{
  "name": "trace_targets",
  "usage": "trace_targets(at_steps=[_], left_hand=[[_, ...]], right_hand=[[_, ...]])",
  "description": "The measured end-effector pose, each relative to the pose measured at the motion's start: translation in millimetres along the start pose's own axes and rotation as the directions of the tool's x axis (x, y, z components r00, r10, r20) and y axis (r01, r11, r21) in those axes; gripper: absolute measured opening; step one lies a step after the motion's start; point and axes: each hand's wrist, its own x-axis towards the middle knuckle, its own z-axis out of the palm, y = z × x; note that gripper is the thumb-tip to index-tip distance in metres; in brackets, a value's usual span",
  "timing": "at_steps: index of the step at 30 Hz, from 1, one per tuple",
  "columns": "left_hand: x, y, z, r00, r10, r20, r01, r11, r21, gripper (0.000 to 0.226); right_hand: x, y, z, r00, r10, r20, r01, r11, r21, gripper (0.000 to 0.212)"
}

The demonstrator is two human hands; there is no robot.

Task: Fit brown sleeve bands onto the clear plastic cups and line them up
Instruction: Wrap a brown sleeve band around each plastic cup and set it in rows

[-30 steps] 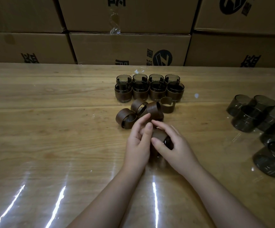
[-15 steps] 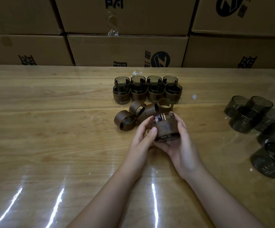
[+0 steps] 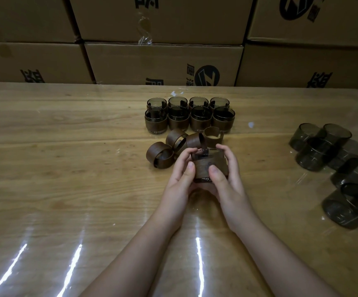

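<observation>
- Cup wearing its brown band is held over the middle of the table, with left hand and right hand both wrapped round it, probably squaring the band up.
- Loose bands lie just behind, handy to grab, and finished cups are lined up beyond.

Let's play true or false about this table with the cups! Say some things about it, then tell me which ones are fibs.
1. The left hand and the right hand both hold one banded cup. True.
2. The finished cups stand in two rows of four. True.
3. The bare cups sit on the left side of the table. False: they are piled on its right side.
4. No loose bands remain. False: several lie between the hands and the rows.
</observation>
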Motion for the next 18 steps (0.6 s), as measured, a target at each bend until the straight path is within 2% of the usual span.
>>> trace_targets(at_steps=[7,18], left_hand=[[0.1,0.2,1.5,1.000,0.004,-0.004,-0.004,1.000,0.022,0.032],[0.0,-1.2,1.5,0.996,-0.057,-0.071,0.063,0.995,0.080,0.047]], right_hand=[[-0.4,0.8,-0.7,1.000,-0.004,-0.006,0.004,1.000,-0.022,0.050],[0.0,3.1,-1.4,1.000,-0.028,-0.013,0.028,0.998,-0.048,0.038]])
